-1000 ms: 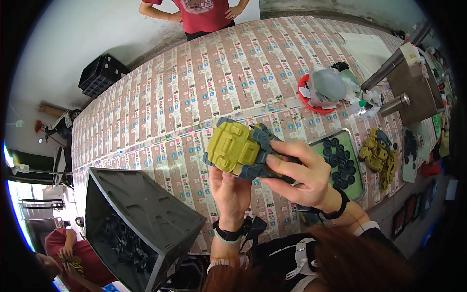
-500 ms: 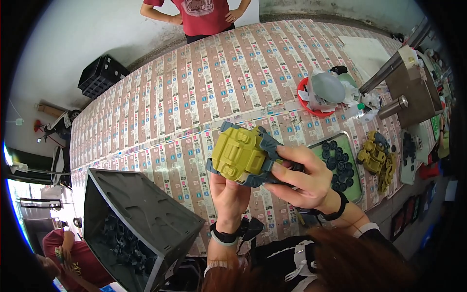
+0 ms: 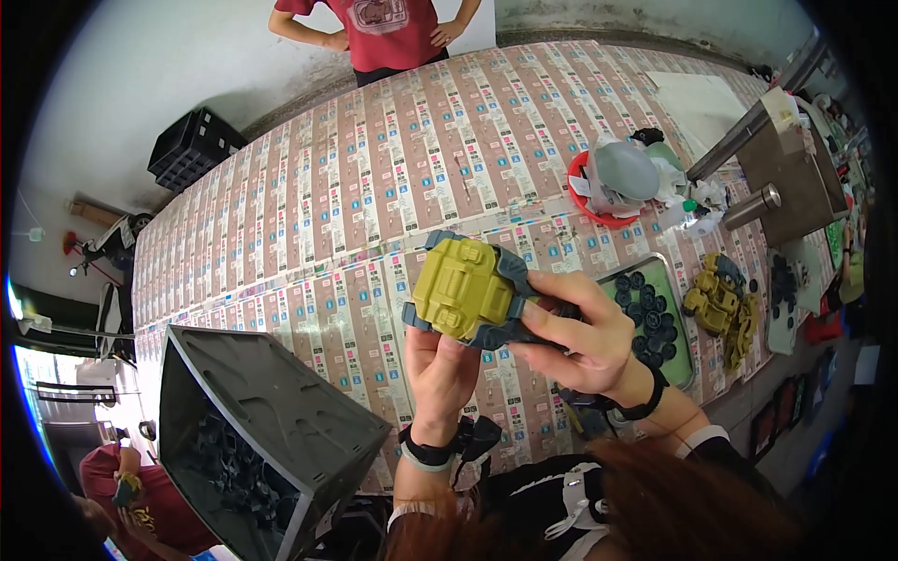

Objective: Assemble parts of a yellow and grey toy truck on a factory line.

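Observation:
Both of my hands hold a toy vehicle body (image 3: 462, 288) above the table, its olive-yellow top shell facing up and dark grey-blue fender parts at its corners. My left hand (image 3: 440, 379) grips it from beneath at the near side; most of those fingers are hidden under it. With fingers bent round the right end, my right hand (image 3: 585, 332) presses against a grey fender and a dark part that is mostly covered. To the right, a green tray (image 3: 683, 360) carries several black wheels (image 3: 645, 309). Beyond it lie more olive-yellow toy bodies (image 3: 718, 304).
A grey bin (image 3: 281, 383) of dark plastic parts (image 3: 234, 472) tilts at left. A red basin (image 3: 603, 215) with containers and bags stands right, near a metal post (image 3: 748, 210). One person (image 3: 398, 33) stands across the table (image 3: 374, 210); another person (image 3: 140, 496) is at lower left.
The toy body has risen slightly and turned a little in my hands. My right hand has shifted slightly up along with it.

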Action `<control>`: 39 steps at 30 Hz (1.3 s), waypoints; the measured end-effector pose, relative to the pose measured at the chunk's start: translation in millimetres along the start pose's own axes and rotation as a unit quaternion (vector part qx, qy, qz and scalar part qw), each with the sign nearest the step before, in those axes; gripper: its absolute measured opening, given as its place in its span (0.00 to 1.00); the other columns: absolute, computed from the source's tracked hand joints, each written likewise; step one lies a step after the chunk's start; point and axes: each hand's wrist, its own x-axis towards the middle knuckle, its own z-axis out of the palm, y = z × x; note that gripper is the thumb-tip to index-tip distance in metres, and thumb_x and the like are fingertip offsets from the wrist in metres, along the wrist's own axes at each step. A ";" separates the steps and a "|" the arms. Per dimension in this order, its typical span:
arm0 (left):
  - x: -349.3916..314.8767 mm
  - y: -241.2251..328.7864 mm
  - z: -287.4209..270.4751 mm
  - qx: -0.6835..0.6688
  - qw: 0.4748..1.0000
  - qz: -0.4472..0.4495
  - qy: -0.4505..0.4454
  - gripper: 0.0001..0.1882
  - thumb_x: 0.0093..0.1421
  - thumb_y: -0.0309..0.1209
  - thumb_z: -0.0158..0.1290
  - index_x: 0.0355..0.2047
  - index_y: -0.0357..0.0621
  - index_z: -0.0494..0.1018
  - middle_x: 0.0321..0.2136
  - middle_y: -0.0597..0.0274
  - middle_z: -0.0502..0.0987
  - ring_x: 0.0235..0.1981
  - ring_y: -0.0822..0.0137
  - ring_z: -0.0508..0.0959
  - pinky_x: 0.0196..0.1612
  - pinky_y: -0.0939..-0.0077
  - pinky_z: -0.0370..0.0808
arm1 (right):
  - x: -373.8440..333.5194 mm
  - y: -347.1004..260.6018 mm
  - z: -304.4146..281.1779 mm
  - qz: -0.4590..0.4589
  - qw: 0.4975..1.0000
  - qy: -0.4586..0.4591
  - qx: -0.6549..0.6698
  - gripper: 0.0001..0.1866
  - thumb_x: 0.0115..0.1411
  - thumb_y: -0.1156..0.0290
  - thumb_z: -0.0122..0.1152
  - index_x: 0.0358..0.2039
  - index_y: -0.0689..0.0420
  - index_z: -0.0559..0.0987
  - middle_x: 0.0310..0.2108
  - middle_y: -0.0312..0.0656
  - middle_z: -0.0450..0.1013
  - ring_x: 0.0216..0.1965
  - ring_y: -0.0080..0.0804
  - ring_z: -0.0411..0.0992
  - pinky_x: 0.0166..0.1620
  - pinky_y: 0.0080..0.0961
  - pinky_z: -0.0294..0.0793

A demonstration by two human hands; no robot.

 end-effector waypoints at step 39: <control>8.8 4.5 36.6 0.168 0.985 -0.032 0.016 0.46 0.49 0.19 0.48 0.59 0.46 0.28 0.52 0.53 0.56 0.51 0.63 0.62 0.53 0.70 0.59 | -9.6 2.4 9.3 0.323 0.847 -0.007 0.422 0.35 0.47 0.79 0.57 0.55 0.68 0.53 0.54 0.48 0.54 0.53 0.30 0.55 0.54 0.23 0.53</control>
